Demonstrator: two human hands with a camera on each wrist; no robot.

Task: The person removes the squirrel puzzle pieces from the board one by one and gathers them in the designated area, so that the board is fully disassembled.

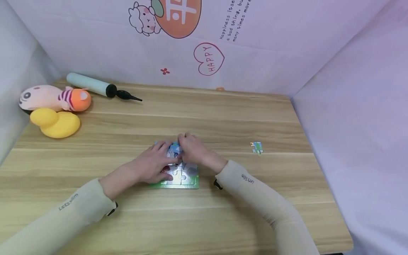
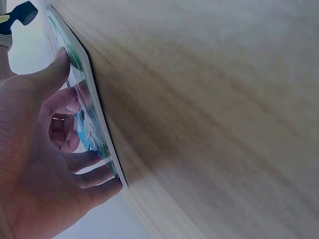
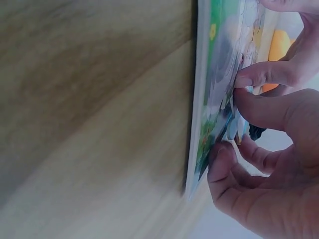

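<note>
Head view: both hands meet over one jigsaw puzzle board (image 1: 178,177) lying flat near the middle of the wooden tabletop (image 1: 204,117). Left hand (image 1: 153,164) lies spread across the board's left half, fingers straight. Right hand (image 1: 192,148) sits at the far edge, fingers bent down onto the pieces.

Left wrist view adds what the head view hides: fingertips (image 2: 75,105) and thumb of that hand press flat on the board's printed face (image 2: 82,107), nothing clamped. Right wrist view shows the right hand's thumb and forefinger (image 3: 259,74) pinching a puzzle piece (image 3: 233,119) that stands slightly proud of the board's surface (image 3: 207,99) (picture on the piece is too blurred to read).

Around: one loose puzzle piece (image 1: 256,147) lies well apart to the right. At the far left corner, one yellow duck toy (image 1: 55,123), one pink-and-orange plush toy (image 1: 51,98) just behind it, one hand pump (image 1: 95,86) beside them. The hands cover much of the board's upper half. Printed fabric walls (image 1: 255,42) enclose the tabletop.
</note>
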